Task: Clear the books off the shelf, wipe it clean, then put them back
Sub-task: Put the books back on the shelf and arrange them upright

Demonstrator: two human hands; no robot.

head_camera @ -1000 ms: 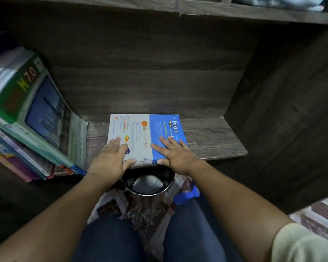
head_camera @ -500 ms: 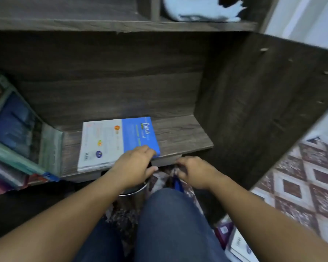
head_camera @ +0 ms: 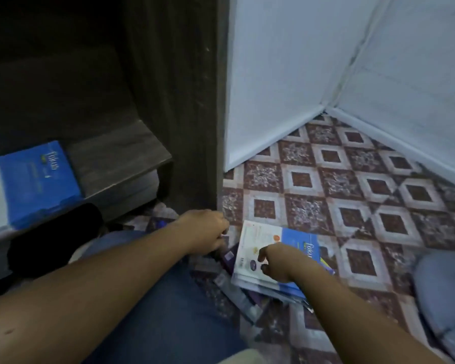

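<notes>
A blue and white book [head_camera: 29,179] lies flat on the dark wooden shelf [head_camera: 116,164] at the far left. To the right of the cabinet, a pile of books [head_camera: 250,292] lies on the floor, topped by another blue and white book [head_camera: 297,240]. My right hand [head_camera: 281,261] rests on that top cover with bent fingers, not closed around an edge. My left hand [head_camera: 205,232] is curled at the pile's far left corner; its fingertips are blurred and partly hidden.
The cabinet's side panel [head_camera: 184,101] stands between shelf and pile. A patterned tile floor [head_camera: 352,179] runs to a white wall corner [head_camera: 326,109]. A grey cushion [head_camera: 444,298] lies at the right edge. A dark object [head_camera: 55,237] sits under the shelf.
My view has swung right, from the shelf to the floor. Both hands left the book on the shelf and moved down to the pile of books on the floor.
</notes>
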